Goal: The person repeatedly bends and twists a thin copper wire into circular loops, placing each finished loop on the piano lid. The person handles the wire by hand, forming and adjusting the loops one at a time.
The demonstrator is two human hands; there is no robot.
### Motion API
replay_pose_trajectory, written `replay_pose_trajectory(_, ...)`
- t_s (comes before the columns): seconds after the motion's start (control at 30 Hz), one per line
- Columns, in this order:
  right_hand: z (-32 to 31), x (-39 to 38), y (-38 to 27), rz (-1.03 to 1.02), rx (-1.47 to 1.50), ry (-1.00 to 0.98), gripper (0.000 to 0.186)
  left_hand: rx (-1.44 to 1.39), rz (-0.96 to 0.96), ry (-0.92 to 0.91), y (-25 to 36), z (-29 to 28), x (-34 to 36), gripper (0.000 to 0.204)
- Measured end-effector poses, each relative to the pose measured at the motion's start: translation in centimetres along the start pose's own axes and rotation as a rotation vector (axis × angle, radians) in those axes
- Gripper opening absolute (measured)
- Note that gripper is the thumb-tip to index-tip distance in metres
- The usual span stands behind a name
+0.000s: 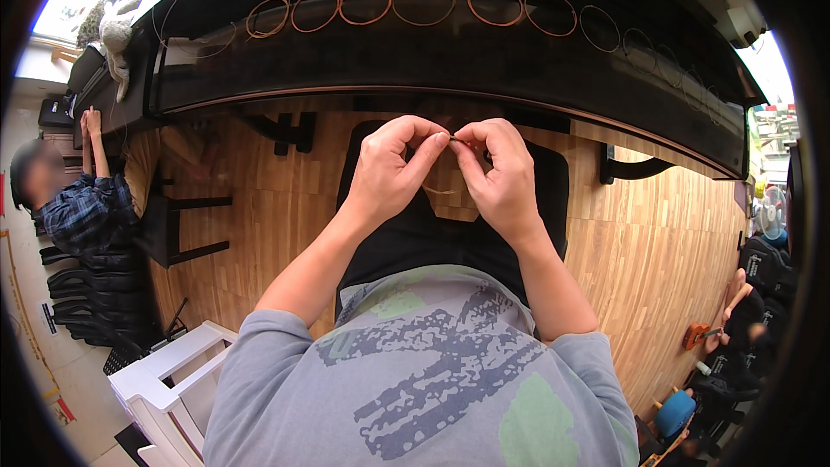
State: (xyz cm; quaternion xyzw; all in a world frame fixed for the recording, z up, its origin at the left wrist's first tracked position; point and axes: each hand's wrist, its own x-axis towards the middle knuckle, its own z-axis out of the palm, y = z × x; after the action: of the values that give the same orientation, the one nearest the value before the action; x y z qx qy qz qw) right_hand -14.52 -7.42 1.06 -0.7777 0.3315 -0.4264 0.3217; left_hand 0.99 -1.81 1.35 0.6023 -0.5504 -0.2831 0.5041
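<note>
My left hand (pixel 394 169) and my right hand (pixel 497 173) meet over my lap, thumbs and forefingers pinched on a thin string (pixel 439 191), gold-coloured where it dangles below them. A small dark piece with a reddish bit shows between the fingertips, too small to make out. Just beyond my hands is a glossy black piano (pixel 441 65), with several loosely coiled wire strings laid along it in a row, some copper-coloured (pixel 365 22), some silver (pixel 617 35). My dark trousers (pixel 385 255) lie beneath my hands.
Another person (pixel 78 207) in a plaid shirt sits at the left, hands raised at a dark surface. A wooden floor (pixel 640 259) spreads below the piano. A white wooden frame (pixel 169 372) stands at lower left. Black chairs, a fan (pixel 769 212) and a small orange stringed instrument (pixel 696 337) are at right.
</note>
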Motion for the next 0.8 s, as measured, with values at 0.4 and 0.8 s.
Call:
replay_pose_trajectory(0.4, 0.1, 0.1, 0.0, 0.039, -0.019, -0.034, 0.010, 0.344, 0.347, 0.020, 0.5, -1.0, 1.1, 0.010)
replay_pose_trajectory(0.8, -0.7, 0.7, -0.2, -0.025, -0.041, -0.270, 0.008, 0.027, -0.044, -0.362, 0.3, -3.2, 2.3, 0.007)
